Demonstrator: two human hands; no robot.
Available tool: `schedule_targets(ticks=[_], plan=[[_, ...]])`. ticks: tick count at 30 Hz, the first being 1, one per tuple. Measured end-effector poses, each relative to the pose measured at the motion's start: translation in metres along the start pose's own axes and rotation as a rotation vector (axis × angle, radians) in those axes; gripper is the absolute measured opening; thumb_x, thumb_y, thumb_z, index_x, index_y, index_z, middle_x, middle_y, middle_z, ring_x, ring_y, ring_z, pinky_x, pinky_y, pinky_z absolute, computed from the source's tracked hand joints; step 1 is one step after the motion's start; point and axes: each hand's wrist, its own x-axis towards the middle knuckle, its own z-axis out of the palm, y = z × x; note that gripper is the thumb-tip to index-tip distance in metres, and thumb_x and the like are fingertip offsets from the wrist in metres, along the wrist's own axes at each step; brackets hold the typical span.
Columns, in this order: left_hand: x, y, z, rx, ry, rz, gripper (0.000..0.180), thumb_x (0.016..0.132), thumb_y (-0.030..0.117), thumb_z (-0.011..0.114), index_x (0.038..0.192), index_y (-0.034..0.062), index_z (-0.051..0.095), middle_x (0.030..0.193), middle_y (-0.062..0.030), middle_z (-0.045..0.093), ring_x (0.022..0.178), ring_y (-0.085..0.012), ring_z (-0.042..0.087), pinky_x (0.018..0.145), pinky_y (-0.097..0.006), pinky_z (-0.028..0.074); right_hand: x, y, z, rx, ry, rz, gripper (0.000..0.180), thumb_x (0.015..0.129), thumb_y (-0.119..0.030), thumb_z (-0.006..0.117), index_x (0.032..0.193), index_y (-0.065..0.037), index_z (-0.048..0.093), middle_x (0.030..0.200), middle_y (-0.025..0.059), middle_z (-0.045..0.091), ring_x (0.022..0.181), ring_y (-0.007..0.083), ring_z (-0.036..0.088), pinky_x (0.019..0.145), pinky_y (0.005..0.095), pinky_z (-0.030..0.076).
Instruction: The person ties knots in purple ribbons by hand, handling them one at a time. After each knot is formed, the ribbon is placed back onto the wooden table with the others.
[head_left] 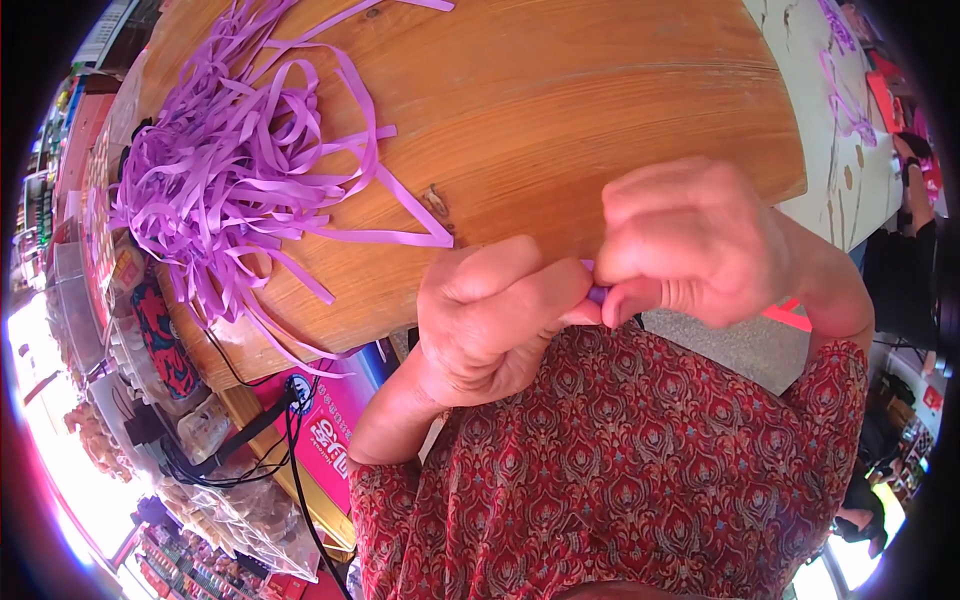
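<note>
My left hand (pixel 490 320) and my right hand (pixel 695 245) meet just past the near edge of the table, with their fingertips pinched together. Between them shows a small bit of purple ribbon (pixel 598 294), which looks tightly rolled or folded. Both hands are closed on it, and the fingers hide most of its shape. To the left on the table lies a large tangled heap of light purple ribbon strips (pixel 240 160). One looped strip (pixel 400 237) reaches out of the heap toward my left hand.
The wooden table (pixel 560 90) fills the upper middle. Black cables (pixel 293 440), a pink box (pixel 325 440) and clear plastic bags (pixel 250 510) crowd the lower left. On the right stands a white surface (pixel 850 190) with more purple ribbon (pixel 845 90); another person's arm (pixel 918 190) is beyond.
</note>
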Motion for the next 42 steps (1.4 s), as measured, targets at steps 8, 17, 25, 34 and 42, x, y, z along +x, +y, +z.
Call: schedule_targets(ticks=[8,17,25,34,42], plan=[[-0.014,-0.019,0.008,0.238,0.084,0.12,0.022,0.061,-0.001,0.071,0.081,0.0033,0.064,0.061,-0.0029,0.037,0.044,-0.017,0.045,0.039,-0.03,0.035,-0.01,0.001,0.022,0.563,0.03,0.491,0.027,0.091,-0.024,0.058,0.075,-0.002,0.057,0.061,0.0018,0.05,0.053,0.0101,0.048,0.046,0.0262,0.036],[-0.007,-0.023,0.009,0.108,0.248,-0.098,0.005,0.083,0.003,0.064,0.084,0.0005,0.06,0.066,-0.006,0.055,0.054,-0.0158,0.051,0.048,-0.026,0.04,-0.005,0.016,0.021,0.658,0.01,0.709,0.039,0.093,-0.037,0.052,0.089,0.001,0.061,0.071,0.0011,0.06,0.058,0.0055,0.049,0.052,0.0199,0.038],[-0.014,-0.026,0.006,0.081,0.3,-0.107,0.006,0.081,0.003,0.065,0.085,0.0002,0.061,0.064,-0.0061,0.053,0.053,-0.016,0.047,0.048,-0.026,0.037,0.0,0.011,0.024,-0.003,0.25,0.236,0.041,0.073,-0.021,0.075,0.104,0.001,0.061,0.071,0.0041,0.06,0.056,0.0116,0.052,0.048,0.0236,0.04],[-0.008,-0.024,0.006,0.084,0.3,-0.056,0.005,0.08,0.003,0.065,0.084,0.0006,0.063,0.064,-0.0051,0.054,0.051,-0.0143,0.046,0.046,-0.026,0.037,0.002,0.017,0.022,-0.493,0.249,-0.125,0.033,0.068,-0.013,0.074,0.092,0.004,0.06,0.071,0.0092,0.055,0.055,0.0195,0.051,0.045,0.0291,0.04],[-0.013,-0.017,0.001,0.163,0.265,-0.006,0.01,0.08,0.005,0.067,0.087,-0.0001,0.063,0.069,-0.0063,0.058,0.052,-0.014,0.047,0.046,-0.025,0.038,0.005,0.011,0.03,-0.198,0.246,0.02,0.03,0.073,-0.021,0.073,0.084,0.0,0.055,0.075,0.01,0.054,0.06,0.0222,0.049,0.051,0.0325,0.037]])
